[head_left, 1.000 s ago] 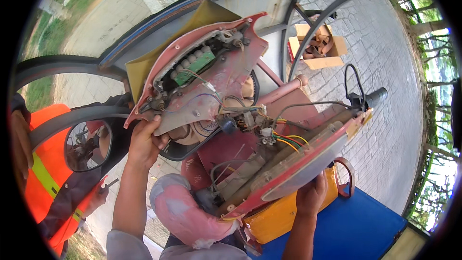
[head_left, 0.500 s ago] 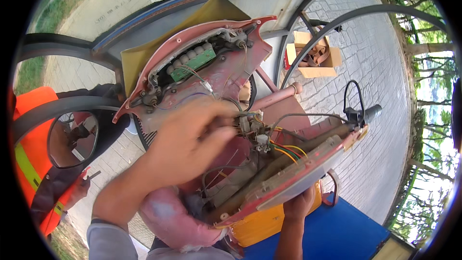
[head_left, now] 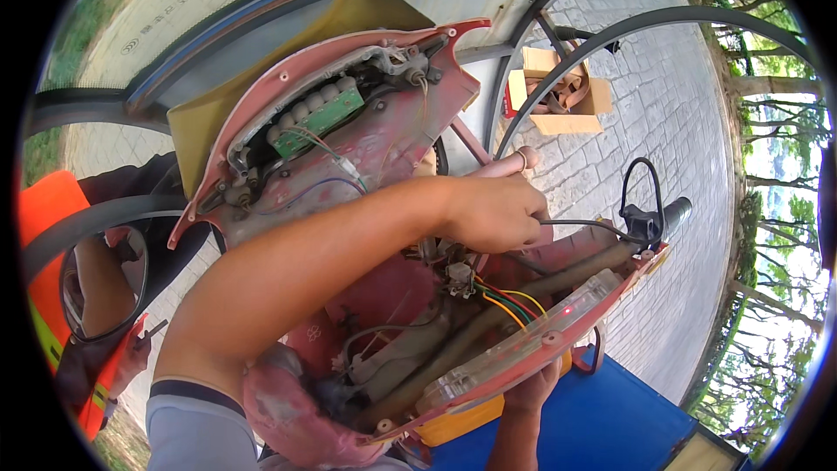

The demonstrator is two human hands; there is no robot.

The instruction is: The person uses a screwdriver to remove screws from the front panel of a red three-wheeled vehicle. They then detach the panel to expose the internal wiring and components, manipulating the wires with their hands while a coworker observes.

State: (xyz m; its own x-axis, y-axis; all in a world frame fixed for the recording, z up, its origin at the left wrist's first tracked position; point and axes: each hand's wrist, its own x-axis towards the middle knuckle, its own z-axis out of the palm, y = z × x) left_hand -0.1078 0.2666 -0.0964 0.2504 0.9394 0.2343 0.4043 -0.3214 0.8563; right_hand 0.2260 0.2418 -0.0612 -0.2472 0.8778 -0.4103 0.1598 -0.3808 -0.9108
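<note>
My left hand point(head_left: 499, 214) reaches across the opened handlebar housing with its fingers curled closed on a black cable point(head_left: 580, 221). That cable runs to the black handlebar grip point(head_left: 676, 213) at the right. Below the hand are a white wire connector point(head_left: 459, 277) and a bundle of red, yellow and green wires point(head_left: 510, 296). My right hand point(head_left: 534, 386) clasps the lower edge of the red dashboard cover point(head_left: 571, 340) from below. A small red light glows on that cover. Part of the wiring lies hidden behind my left hand.
A detached red front panel point(head_left: 366, 135) with a green circuit board point(head_left: 320, 125) leans at the far side. A cardboard box point(head_left: 567, 122) stands on the paving. Dark frame bars arch overhead. At left are a round mirror point(head_left: 105, 279) and a person in an orange vest point(head_left: 54, 201).
My left hand has moved right, from the connectors to the black cable, and its fingers have closed. My right hand keeps its hold. The view has shifted slightly.
</note>
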